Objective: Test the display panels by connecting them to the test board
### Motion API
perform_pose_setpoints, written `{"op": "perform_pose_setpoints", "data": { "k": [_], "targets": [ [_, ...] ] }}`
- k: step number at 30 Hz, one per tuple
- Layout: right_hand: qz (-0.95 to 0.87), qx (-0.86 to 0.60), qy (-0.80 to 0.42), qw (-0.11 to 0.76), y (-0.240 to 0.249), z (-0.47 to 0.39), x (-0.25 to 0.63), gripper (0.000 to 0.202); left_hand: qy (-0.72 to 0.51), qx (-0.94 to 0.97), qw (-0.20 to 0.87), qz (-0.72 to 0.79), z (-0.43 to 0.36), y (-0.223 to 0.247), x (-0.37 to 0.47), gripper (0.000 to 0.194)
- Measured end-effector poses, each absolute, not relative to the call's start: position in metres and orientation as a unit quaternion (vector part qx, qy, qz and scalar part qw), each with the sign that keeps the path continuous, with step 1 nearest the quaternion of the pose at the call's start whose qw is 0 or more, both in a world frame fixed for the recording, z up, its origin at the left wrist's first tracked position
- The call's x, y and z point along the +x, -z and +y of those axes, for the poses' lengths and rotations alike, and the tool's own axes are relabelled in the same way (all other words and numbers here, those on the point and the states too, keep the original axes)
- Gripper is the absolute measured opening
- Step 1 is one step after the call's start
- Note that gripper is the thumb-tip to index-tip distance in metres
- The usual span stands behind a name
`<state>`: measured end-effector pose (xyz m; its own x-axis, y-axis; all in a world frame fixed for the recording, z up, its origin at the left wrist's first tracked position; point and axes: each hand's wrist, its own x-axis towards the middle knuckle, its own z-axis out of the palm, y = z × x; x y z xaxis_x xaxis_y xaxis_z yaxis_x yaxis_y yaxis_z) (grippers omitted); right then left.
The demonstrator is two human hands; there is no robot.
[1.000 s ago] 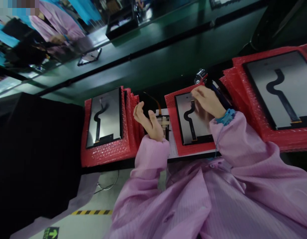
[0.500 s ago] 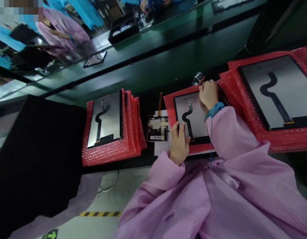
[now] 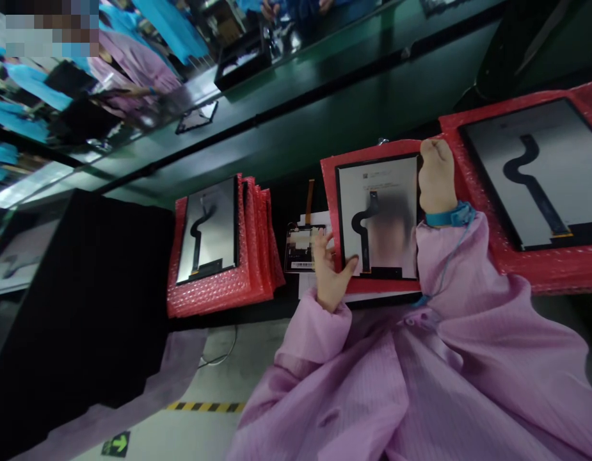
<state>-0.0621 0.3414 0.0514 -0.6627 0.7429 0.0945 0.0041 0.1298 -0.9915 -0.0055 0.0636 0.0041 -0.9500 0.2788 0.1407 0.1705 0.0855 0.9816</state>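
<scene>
In front of me, a display panel (image 3: 392, 256) with a dark S-shaped flex cable lies face-up on a red bubble-wrap sleeve (image 3: 328, 192). My right hand (image 3: 437, 173) is closed at the upper right edge of the sleeve and panel, its fingertips partly hidden. At the lower left, my left hand (image 3: 331, 269) has its thumb over the panel's edge and its fingers apart from it, beside the sleeve. Under those fingers sits a small circuit board (image 3: 298, 251) with an orange ribbon cable (image 3: 310, 200), on white paper.
To the left stands a stack of red sleeves (image 3: 219, 298) topped by another panel (image 3: 212, 224). More sleeves with a larger-looking panel (image 3: 555, 186) lie at the right. A black-covered box (image 3: 94, 288) is at far left. Co-workers (image 3: 132, 57) work beyond the green bench (image 3: 296, 128).
My right hand has moved from the panel's top to its upper right edge, uncovering the panel. My left hand's fingers have slid off the panel to the left. The sleeve has shifted slightly away from me.
</scene>
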Motion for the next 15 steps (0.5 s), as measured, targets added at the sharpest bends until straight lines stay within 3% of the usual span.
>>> {"op": "perform_pose_setpoints", "data": {
  "k": [2,6,11,15],
  "targets": [
    [-0.677,-0.264,-0.614,0.307,-0.053,0.338,-0.062,0.025,-0.691,0.117,0.089,0.708,0.065,-0.007,-0.012,0.084],
    [-0.646,-0.260,-0.644,0.316,-0.061,0.329,-0.062,0.024,-0.661,0.120,0.145,0.726,0.067,-0.017,-0.019,0.043],
    [-0.610,-0.191,-0.692,0.335,-0.077,0.314,-0.053,0.024,-0.629,0.123,0.006,0.768,0.055,-0.045,-0.012,0.035],
    [-0.600,-0.152,-0.745,0.248,-0.087,0.303,-0.047,0.030,-0.690,0.010,0.044,0.723,0.004,-0.095,-0.020,0.036]
  ]
}}
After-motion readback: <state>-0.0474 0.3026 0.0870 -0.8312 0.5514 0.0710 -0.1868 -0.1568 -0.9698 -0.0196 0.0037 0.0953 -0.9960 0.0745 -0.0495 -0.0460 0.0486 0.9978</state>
